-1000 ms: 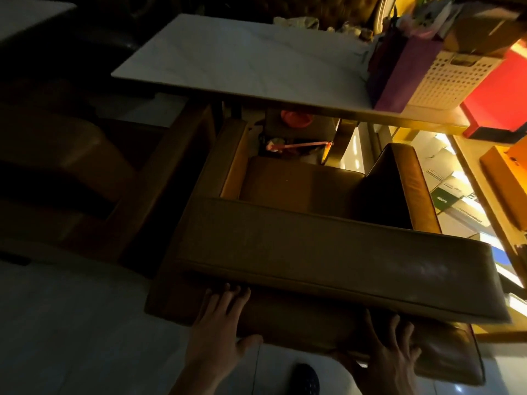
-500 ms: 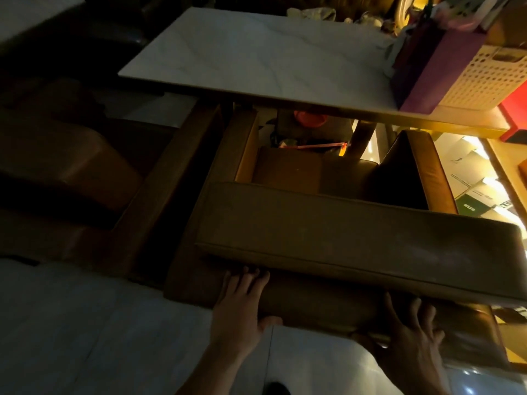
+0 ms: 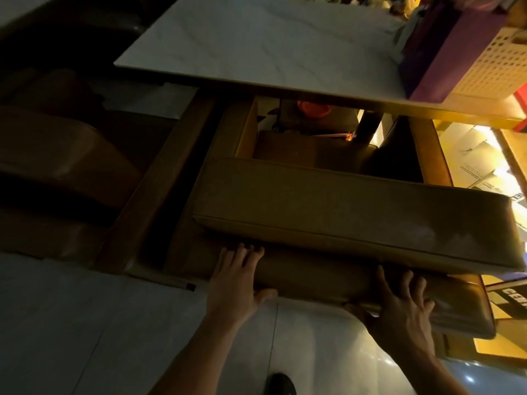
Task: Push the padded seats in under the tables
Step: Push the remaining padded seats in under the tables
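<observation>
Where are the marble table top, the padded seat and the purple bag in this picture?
marble table top (image 3: 256, 44): head view, on its bare middle.
padded seat (image 3: 342, 206): head view, on the top of its backrest.
purple bag (image 3: 439, 55): head view, on its near side.

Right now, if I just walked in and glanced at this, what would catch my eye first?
Probably the big brown padded seat filling the middle, with the person's left hand and right hand pressed flat against its back near the bottom of the view. Just beyond it is a pale marble-look table, and a purple bag stands at the table's right end.
</observation>
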Tool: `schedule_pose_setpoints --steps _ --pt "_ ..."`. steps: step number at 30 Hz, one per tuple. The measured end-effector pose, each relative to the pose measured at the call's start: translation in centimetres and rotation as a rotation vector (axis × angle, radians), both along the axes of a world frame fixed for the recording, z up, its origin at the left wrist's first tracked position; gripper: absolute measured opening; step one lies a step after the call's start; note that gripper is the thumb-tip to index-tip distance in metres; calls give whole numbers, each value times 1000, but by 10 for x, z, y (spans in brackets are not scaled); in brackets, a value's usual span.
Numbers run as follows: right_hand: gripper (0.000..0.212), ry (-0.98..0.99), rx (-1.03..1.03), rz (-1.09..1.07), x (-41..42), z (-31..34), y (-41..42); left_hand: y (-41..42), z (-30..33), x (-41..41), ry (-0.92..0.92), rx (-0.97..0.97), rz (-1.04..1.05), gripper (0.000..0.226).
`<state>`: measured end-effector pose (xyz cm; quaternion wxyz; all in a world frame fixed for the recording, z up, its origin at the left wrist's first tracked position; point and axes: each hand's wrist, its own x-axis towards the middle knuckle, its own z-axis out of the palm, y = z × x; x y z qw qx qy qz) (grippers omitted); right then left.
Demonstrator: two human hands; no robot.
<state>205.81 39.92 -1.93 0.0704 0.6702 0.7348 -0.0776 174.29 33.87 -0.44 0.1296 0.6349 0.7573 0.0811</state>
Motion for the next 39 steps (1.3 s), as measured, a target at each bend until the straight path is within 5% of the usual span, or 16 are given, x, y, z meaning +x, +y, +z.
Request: schedule_pose_setpoints --steps 26,39 --pt "116 8 -5 -52 -13 5 -28 -16 1 -4 -6 -47 -16 87" --pt "113 -21 -204 4 -8 33 -26 -9 35 4 -4 -316 16 85"
